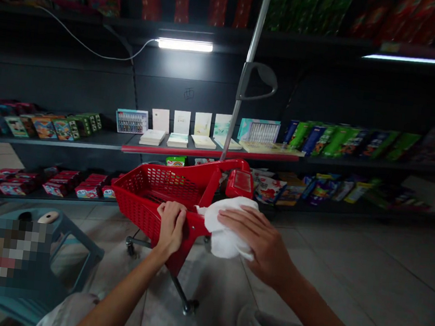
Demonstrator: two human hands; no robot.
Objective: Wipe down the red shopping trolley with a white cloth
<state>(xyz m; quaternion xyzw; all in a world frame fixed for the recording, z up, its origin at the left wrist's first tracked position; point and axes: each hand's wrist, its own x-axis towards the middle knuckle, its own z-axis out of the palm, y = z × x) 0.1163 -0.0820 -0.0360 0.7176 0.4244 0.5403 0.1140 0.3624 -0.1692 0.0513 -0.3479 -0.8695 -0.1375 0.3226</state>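
A small red shopping cart (136, 223) with a perforated plastic basket stands in front of me on wheels. My left hand (171, 229) is closed over the near rim of its basket. In my right hand (261, 241) is a bunched white cloth (229, 227), pressed against the cart's side near the red handle (241, 182). The cloth hides part of the handle end. A metal pole (253, 47) with a grey loop grip (260, 82) rises from behind the cart's handle.
Dark shelves (110, 142) behind the cart hold boxes, notebooks and snack bags. A lit tube lamp (185, 45) with a white cable hangs under the upper shelf. A blue-grey plastic stool (83, 242) stands at lower left, its top partly blurred out. Tiled floor (330, 280) extends to the right.
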